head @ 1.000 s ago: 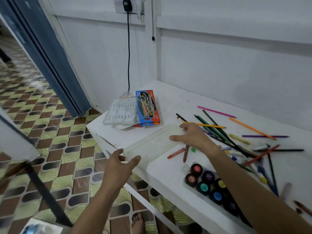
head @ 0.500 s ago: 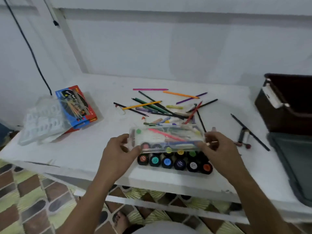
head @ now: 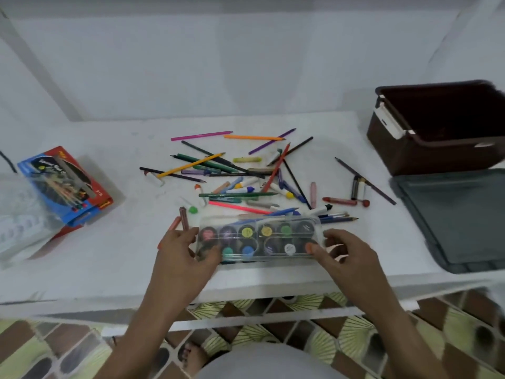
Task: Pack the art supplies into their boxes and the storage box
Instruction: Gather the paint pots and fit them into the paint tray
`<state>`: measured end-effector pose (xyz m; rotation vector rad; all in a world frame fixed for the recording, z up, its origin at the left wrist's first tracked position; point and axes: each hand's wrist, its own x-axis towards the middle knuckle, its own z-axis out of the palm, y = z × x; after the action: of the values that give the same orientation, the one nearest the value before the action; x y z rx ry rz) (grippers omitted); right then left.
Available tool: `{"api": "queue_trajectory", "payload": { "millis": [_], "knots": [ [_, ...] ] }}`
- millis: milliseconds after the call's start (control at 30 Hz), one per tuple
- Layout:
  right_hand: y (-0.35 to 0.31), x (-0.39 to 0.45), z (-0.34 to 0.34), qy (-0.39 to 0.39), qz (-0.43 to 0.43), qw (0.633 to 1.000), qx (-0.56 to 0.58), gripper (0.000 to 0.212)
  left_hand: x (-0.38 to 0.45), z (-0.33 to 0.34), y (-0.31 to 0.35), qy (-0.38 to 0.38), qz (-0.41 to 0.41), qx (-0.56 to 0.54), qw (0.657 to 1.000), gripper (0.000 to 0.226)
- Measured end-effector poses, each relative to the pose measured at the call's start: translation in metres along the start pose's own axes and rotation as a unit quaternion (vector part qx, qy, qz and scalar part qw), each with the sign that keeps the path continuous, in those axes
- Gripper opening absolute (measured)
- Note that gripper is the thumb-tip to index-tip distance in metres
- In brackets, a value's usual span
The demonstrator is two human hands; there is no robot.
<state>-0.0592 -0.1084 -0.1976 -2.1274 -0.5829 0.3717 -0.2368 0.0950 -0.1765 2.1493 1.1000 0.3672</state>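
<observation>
Paint set (head: 258, 240): a tray of round paint pots under a clear plastic lid, lying flat on the white surface (head: 109, 269) near its front edge, long side across the view. Pot colours visible through the lid include pink, purple, yellow, green, teal, blue, white and orange.

Left hand (head: 182, 251): at the set's left end, fingers curled round the lid's edge, thumb on top; grip clamped on the paint set.

Right hand (head: 345, 254): at the set's right end, thumb pressed on the lid's near right corner, fingers curled behind the end; grip likewise closed on the paint set.

Loose pencils and crayons (head: 240, 173): a scattered heap of coloured pencils, crayons and markers just behind the set, spreading toward the wall. Two reddish crayons (head: 181, 218) lie beside the left hand.

Pencil box (head: 65, 184): blue and red carton, far left, tilted, resting partly on a clear plastic palette tray (head: 19, 222).

Storage box (head: 440, 127): dark brown, open, at the right rear of the surface, well apart from the hands. Its grey lid (head: 459, 220) lies flat just in front of it.

Below the surface's edge: patterned floor tiles (head: 341, 332) and a bare foot (head: 191, 356).
</observation>
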Motion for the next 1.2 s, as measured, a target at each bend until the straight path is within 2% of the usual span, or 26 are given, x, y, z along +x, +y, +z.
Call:
{"api": "queue_trajectory", "payload": {
  "millis": [167,333,500,600,800,1200],
  "knots": [
    [0.0,-0.002,0.003,0.003,0.004,1.0,-0.011,0.037,-0.003,0.003,-0.001,-0.004,0.007,-0.004,1.0,0.013],
    [0.0,-0.002,0.005,0.004,0.005,1.0,-0.027,0.036,-0.005,0.007,-0.006,0.013,-0.002,0.021,1.0,0.031],
    [0.001,0.0,0.006,0.024,-0.014,0.999,-0.036,0.025,-0.002,0.006,-0.007,-0.004,0.007,0.022,1.0,0.027],
    [0.003,0.002,0.007,0.025,-0.021,0.999,-0.043,0.027,-0.003,0.007,-0.009,0.001,-0.003,0.01,1.0,0.027],
    [0.009,0.004,0.009,0.014,-0.029,0.998,-0.053,0.035,-0.007,0.006,-0.018,0.04,-0.063,-0.017,0.997,0.064],
    [0.009,0.002,0.01,0.012,-0.036,0.998,-0.044,0.033,-0.002,0.006,-0.021,0.04,-0.059,0.043,0.997,0.052]
  ]
}}
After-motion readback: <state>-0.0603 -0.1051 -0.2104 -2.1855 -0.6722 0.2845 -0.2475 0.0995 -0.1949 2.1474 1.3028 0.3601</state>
